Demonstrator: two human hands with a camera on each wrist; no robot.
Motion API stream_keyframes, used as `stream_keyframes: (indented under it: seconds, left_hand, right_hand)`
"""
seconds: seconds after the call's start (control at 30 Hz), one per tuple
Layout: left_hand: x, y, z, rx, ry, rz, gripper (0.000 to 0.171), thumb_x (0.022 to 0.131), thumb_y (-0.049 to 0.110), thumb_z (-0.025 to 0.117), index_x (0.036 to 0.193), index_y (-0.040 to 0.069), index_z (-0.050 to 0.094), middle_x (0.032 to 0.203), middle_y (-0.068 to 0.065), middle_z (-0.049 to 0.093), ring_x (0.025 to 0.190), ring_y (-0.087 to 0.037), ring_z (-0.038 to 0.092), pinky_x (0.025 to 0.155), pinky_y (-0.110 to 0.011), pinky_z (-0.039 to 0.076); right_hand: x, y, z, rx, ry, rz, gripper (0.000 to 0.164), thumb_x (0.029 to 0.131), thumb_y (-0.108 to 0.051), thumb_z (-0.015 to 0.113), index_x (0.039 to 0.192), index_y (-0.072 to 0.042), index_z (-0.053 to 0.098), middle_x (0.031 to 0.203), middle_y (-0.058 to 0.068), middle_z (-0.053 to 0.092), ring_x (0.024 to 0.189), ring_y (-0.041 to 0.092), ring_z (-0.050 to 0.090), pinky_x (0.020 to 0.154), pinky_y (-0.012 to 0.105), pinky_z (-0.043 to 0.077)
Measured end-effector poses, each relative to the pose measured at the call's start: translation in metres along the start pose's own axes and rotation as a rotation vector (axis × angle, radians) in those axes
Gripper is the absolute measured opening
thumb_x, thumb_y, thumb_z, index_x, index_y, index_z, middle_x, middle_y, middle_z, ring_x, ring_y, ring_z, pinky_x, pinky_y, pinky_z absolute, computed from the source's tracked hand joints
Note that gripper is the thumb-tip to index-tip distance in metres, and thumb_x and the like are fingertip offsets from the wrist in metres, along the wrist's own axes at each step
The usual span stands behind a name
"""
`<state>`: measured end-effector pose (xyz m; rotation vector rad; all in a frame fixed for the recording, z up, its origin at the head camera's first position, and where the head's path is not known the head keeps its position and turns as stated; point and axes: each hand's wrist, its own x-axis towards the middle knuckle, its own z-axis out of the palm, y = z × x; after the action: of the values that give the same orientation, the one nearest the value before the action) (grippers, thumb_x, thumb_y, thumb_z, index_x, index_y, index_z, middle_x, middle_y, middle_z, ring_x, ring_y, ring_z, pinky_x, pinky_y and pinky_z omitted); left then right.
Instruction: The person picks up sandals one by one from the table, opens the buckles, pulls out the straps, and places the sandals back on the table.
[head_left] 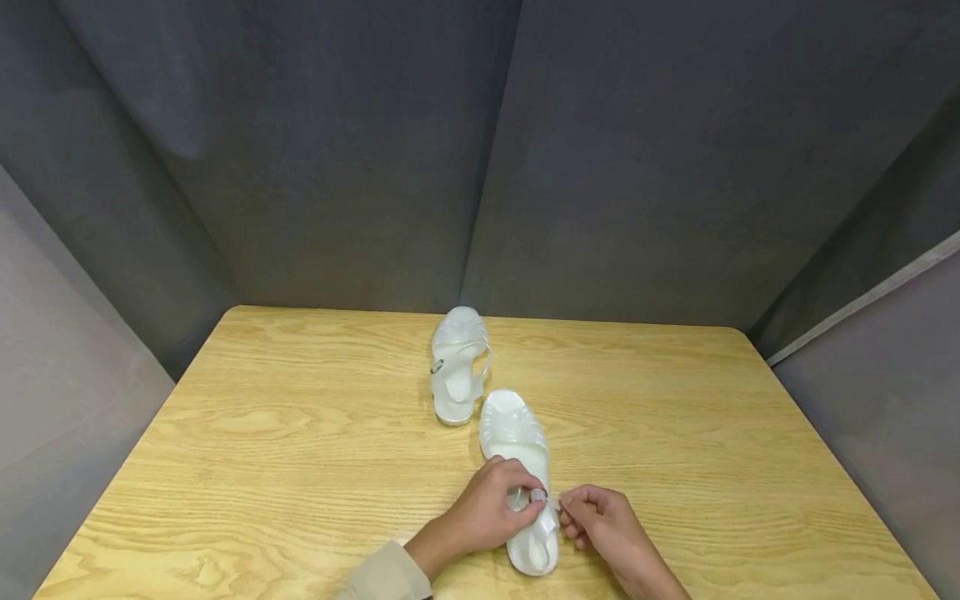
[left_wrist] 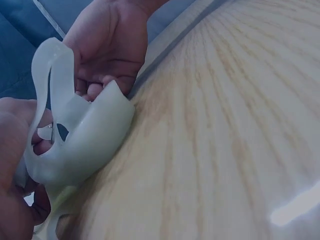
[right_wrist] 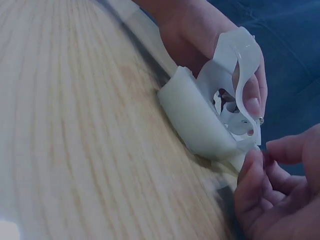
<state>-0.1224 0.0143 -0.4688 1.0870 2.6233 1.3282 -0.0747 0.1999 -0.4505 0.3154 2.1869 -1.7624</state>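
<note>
A: Anything large behind?
B: Dark cloth [head_left: 337,167], softly creased, across the upper frame.
A: And beneath?
B: A tabletop [head_left: 262,475], smooth, with swirling wood grain. Slick-looking, so perhaps prone to let footwear skid if tugged sideways.
A: On top?
B: Two sandals, off-white, glossy, faintly translucent, probably bendy plastic, with rounded, ribbed toes. Far sandal [head_left: 453,379] just below frame centre; near sandal [head_left: 517,432] at lower centre.
A: Held how?
B: Left hand [head_left: 491,508] curled, thumb and fingers pinching near the buckle. Right hand [head_left: 606,529] nearly closed, fingertips apparently pinching the slim strap end [right_wrist: 247,144].
A: Likely trouble?
B: Might lose the strap end if pinched too near its tip, or kink it if pushed.
A: Smallest?
B: That buckle [head_left: 539,495], greyish, hard-looking, partly hidden; impossible to tell whether threaded.
</note>
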Motion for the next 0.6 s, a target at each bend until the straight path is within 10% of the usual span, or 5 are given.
stream_keyframes:
  seconds: [0.6]
  left_hand:
    - [0.0005,0.0007,0.0011,-0.012,-0.012,-0.041,0.010,0.082,0.020,0.071,0.090,0.015,0.072,0.082,0.012,0.061,0.078,0.001,0.044,0.069,-0.012,0.038]
  right_hand:
    - [0.0024,-0.0010,0.0032,-0.073,-0.006,-0.030,0.021,0.096,-0.015,0.053,0.094,0.005,0.059,0.075,0.004,0.056,0.066,0.013,0.050,0.053,0.020,0.045]
